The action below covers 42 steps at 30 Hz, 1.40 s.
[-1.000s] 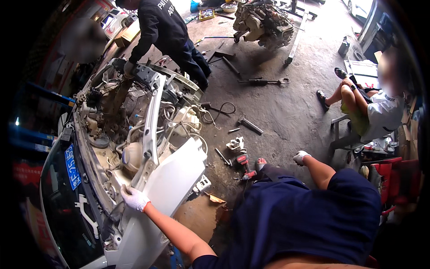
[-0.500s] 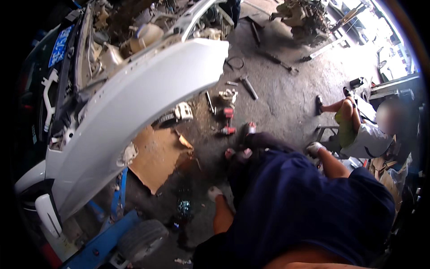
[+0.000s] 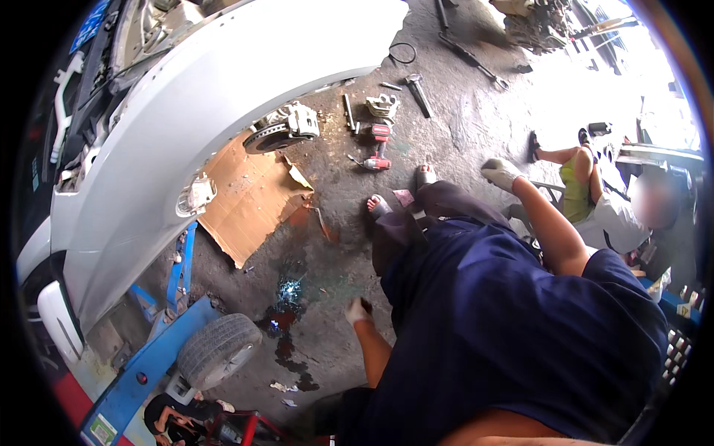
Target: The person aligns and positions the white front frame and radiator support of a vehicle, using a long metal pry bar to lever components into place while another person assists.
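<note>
My right hand [image 3: 501, 175], in a whitish work glove, is held out over the floor at my right side. Its fingers are loosely bent and nothing shows in them. Low at my left side hangs my left hand [image 3: 358, 311], gloved too, with dark fingertips. Its fingers are too small and turned away to read. Neither hand touches anything that I can see. Ahead of my feet a red and black cordless impact wrench [image 3: 378, 149] lies on the floor, beside a metal brake caliper [image 3: 382, 108]. A hammer-like tool [image 3: 419, 95] lies farther on.
A white car fender [image 3: 223, 82] arches at the left, over a brake disc [image 3: 274, 137] and a flattened cardboard sheet [image 3: 242, 201]. Nearer are a blue lift arm [image 3: 145, 368], a wheel [image 3: 219, 349] and a wet patch [image 3: 290, 293]. A person [image 3: 595, 197] sits at the right.
My view has shifted, so the car and floor tools sit higher in it. My right hand has swung forward from my side; my left hand hangs farther back. Another person shows at the lower left.
</note>
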### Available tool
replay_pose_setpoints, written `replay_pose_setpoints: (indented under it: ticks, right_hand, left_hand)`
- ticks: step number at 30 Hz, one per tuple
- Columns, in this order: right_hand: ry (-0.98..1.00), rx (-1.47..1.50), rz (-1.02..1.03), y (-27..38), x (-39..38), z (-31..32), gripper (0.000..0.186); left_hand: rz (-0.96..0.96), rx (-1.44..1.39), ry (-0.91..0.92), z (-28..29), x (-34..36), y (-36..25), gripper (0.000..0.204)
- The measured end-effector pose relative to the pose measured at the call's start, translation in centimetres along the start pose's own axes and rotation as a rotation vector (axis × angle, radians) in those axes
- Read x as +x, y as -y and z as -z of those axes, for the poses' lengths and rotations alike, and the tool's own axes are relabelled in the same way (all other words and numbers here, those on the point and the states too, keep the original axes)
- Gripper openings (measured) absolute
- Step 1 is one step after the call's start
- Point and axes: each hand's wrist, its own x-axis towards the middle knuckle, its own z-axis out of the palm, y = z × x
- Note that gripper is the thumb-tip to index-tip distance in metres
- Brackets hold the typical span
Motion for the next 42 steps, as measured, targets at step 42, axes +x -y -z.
replay_pose_setpoints:
  ticks: [42]
  right_hand:
    - [0.166, 0.879, -0.802, -28.3, -20.2, -26.8, 0.035]
  left_hand:
    - [-0.694, 0.700, 0.209, 0.1, -7.8, -16.3, 0.004]
